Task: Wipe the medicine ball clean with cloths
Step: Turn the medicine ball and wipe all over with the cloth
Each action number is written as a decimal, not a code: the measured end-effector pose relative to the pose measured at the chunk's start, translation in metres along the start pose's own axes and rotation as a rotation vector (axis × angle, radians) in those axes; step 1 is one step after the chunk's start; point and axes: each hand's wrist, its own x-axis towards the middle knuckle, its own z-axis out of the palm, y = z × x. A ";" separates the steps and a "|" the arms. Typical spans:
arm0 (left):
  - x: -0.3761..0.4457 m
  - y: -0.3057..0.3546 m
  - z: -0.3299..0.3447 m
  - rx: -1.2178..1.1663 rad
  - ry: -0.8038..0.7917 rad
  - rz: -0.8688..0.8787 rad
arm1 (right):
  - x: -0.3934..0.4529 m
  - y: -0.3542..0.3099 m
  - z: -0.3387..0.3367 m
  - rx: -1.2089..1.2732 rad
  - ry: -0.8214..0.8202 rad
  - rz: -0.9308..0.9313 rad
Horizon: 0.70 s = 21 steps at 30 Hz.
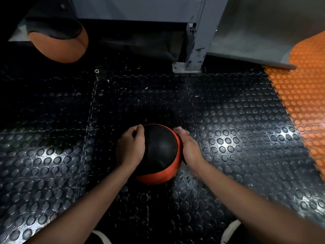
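A black and orange medicine ball (159,152) sits on the studded floor right in front of me. My left hand (131,147) holds its left side, fingers curled over the upper left edge. Against the ball's right side lies my right hand (189,148), holding a cloth (177,129) to the surface. Only a small pale bit of that cloth shows at the fingertips; the rest is hidden under the hand.
A second orange and black ball (59,43) lies at the far left under a grey metal rack, whose bolted leg (191,50) stands behind the ball. Orange studded flooring (302,103) runs along the right. My shoes (230,231) show at the bottom edge.
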 end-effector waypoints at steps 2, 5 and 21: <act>0.000 0.001 0.001 0.010 -0.010 -0.011 | -0.016 -0.006 0.005 -0.046 0.077 -0.310; -0.001 0.001 0.002 0.023 0.004 -0.022 | -0.022 0.002 0.009 -0.319 0.022 -0.563; -0.002 0.007 0.012 0.056 0.008 -0.039 | -0.018 0.004 0.008 -0.233 0.069 -0.548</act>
